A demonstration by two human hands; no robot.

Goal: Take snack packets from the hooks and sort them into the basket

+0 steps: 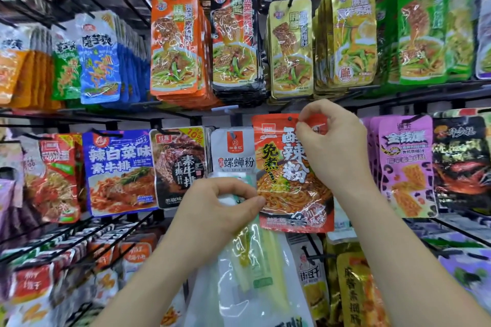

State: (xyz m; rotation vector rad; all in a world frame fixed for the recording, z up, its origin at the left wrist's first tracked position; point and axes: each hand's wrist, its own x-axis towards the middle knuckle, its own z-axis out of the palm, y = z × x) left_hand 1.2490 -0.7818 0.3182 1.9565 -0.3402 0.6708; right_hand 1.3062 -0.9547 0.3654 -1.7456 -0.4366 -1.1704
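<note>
the rack (111, 116) is mostly full, so sorting looks barely begun. a pale packet (255, 260) dangles below the left hand (223, 202) pinching it; the right hand (329, 141) pinches the top of the red packet (287, 180) just under it. no basket in sight.

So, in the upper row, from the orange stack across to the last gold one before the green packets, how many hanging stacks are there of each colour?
Orange stack: 1
Black stack: 1
Gold stacks: 2
Total: 4
</note>
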